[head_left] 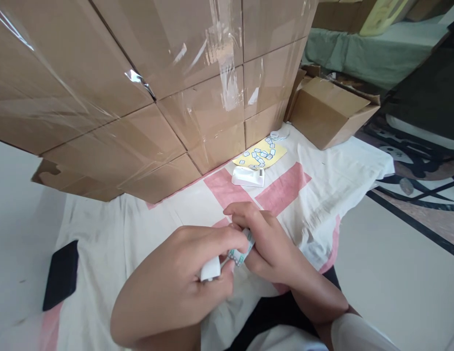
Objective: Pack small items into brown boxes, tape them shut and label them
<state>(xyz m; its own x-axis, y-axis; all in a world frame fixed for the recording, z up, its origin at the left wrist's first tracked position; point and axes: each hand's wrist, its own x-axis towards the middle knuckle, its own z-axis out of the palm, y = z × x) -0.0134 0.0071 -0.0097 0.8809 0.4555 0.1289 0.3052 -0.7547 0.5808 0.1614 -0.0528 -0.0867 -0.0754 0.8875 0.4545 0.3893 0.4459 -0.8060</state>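
Observation:
My left hand (171, 278) is closed around a small white plastic piece (211, 269), whose end juts out below the index finger. Its thumb and index finger also meet a small greyish, shiny packet with green print (241, 249). From the other side, my right hand (266, 239) grips that packet, its fingers curled. Both hands are close together above the cloth, and what lies between the fingers is partly hidden. Beyond them, a white plastic device (247, 176) with a small dark window rests on the cloth, touching or very near a yellow sheet (276, 157) with several small white, blue-edged pieces (261, 155).
Tall taped cardboard boxes (139, 136) stand along the far side of the white-and-pink cloth (102, 234). A clear roll (280, 135) lies by the yellow sheet. An opened cardboard box (322, 109) is at the right, and a dark flat object (61, 275) at the left.

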